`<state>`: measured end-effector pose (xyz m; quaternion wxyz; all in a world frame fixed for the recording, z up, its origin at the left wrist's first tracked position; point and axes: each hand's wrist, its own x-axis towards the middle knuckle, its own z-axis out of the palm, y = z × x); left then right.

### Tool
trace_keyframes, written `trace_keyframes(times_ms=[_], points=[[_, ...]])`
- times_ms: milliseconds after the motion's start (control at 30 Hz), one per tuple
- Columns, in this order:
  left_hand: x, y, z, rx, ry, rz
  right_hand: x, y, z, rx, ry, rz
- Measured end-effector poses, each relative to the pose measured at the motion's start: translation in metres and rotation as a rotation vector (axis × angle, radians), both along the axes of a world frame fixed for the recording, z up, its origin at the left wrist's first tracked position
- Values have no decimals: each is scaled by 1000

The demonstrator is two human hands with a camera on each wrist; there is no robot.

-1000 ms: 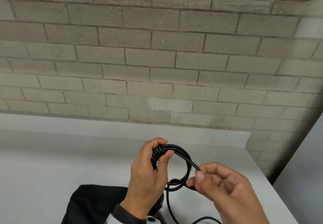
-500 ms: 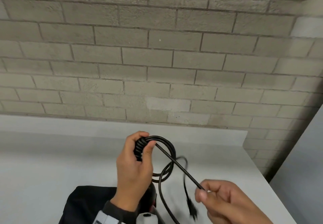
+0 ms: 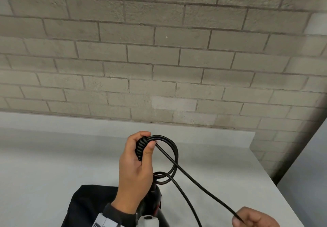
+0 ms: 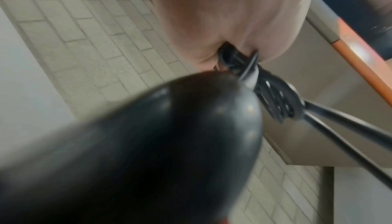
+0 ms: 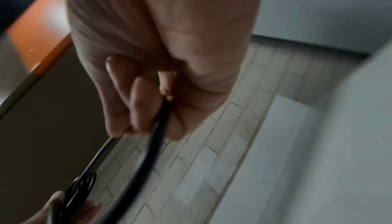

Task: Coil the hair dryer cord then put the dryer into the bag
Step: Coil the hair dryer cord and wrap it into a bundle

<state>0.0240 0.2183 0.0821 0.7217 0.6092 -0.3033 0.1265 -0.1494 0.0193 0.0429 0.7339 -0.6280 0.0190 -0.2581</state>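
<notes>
Black rubber power cord [image 3: 194, 179], gripped in coils by the left hand [image 3: 136, 170], stretches taut to the right hand [image 3: 254, 218], which pinches it lower down. Winding seems underway; next, wrap another loop.

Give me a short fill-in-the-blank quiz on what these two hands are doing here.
1. The left hand grips the wound coils of a ____ cord.
2. The right hand pinches one strand, which runs straight up to the other hand's ____.
3. Behind the table rises a wall of grey ____.

Missing words: black; thumb; bricks.
</notes>
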Motion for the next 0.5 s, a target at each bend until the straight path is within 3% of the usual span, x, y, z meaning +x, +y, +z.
trace_keyframes(times_ms=[33, 67, 100, 133, 167, 200, 233, 267, 333, 367, 433, 500], points=[[-2, -1, 1, -1, -1, -11, -5, -5, -2, 10, 241, -153], [-3, -2, 1, -6, -5, -17, -9, -9, -7, 26, 365, -250], [-3, -3, 0, -12, -6, -19, -13, -15, -17, 63, 325, -305], [-3, -4, -1, -18, -7, -17, -19, -22, -22, 89, 208, -160], [-2, -4, -2, -21, -6, -13, -31, -22, -13, -73, 145, -222], [-2, -4, -2, -22, -6, -8, -26, -23, -12, -3, -4, -299], [-2, -4, -2, -18, -11, -2, -29, -26, -23, 131, -167, -250], [-2, -4, -2, -12, -17, 6, -21, -22, -19, 128, -197, -278], [-2, -3, -2, -12, -22, 26, -15, -18, -35, -387, -99, -452], [-1, -2, -2, -15, -23, 36, -22, -16, -32, -567, 18, -367], [0, 2, -1, -13, -28, 50, -25, 0, -16, -486, 164, -549], [-2, 3, 1, 2, -39, 50, -29, 7, -14, -605, 272, -738]])
